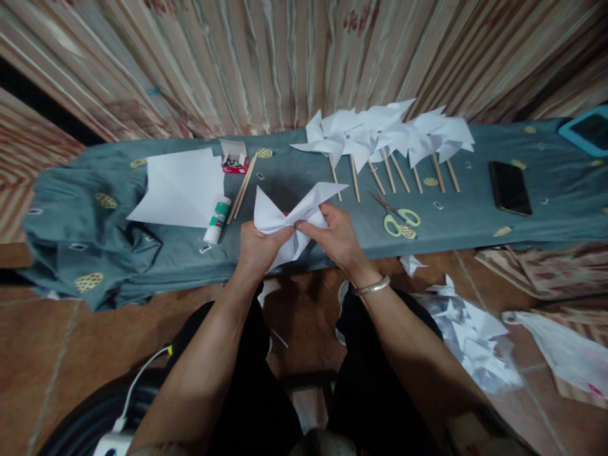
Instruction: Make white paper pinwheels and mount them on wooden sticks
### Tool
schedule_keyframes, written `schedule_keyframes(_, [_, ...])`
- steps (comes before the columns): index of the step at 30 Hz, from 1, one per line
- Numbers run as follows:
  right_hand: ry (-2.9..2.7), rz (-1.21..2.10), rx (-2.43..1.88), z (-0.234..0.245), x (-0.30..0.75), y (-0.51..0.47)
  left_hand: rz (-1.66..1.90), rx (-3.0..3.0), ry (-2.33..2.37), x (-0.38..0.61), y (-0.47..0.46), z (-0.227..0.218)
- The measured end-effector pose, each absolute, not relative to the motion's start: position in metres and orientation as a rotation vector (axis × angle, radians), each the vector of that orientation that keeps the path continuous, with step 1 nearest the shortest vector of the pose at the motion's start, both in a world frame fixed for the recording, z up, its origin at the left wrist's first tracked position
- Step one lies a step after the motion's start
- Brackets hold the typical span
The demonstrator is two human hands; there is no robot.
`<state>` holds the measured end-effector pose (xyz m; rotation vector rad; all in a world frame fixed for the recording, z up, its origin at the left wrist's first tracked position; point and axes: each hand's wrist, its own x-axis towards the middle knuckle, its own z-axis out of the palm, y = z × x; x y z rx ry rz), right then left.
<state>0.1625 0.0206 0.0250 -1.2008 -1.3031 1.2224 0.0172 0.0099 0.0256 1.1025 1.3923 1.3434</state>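
Both my hands hold a partly folded white paper pinwheel (289,212) above the front edge of the low table. My left hand (259,244) grips its lower left side with curled fingers. My right hand (335,234) pinches the paper's centre between thumb and fingers; a metal bangle sits on that wrist. One paper flap points up and right towards the row of finished pinwheels (384,133).
The grey-green cloth-covered table (475,215) carries white paper sheets (183,187), a glue stick (217,220), a small pin box (234,163), wooden sticks (243,187), green-handled scissors (396,218), a black phone (510,187) and a blue-cased tablet (586,130). Paper scraps (468,332) litter the floor at right.
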Motion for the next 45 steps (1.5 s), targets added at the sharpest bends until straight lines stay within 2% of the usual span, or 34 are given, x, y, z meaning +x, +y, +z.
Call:
schedule_keyframes(26, [-1.278, 1.289, -1.225, 0.025, 0.164, 0.018, 1.283, 0.920, 1.388, 0.015, 0.006, 0.025])
schedule_keyframes(34, [-1.111, 1.352, -1.155, 0.032, 0.169, 0.019, 1.246, 0.921, 1.184, 0.014, 0.003, 0.033])
schedule_keyframes(38, [-1.049, 1.288, -1.171, 0.033, 0.181, 0.022, 1.359, 0.973, 1.111, 0.000, 0.005, 0.034])
schedule_keyframes(42, [-1.056, 1.244, -1.169, 0.035, 0.191, 0.020, 1.407, 1.102, 1.392, -0.022, 0.019, 0.028])
schedule_keyframes(45, [-1.074, 1.266, -1.156, 0.037, 0.196, 0.015, 1.289, 1.504, 1.655, -0.035, 0.036, 0.024])
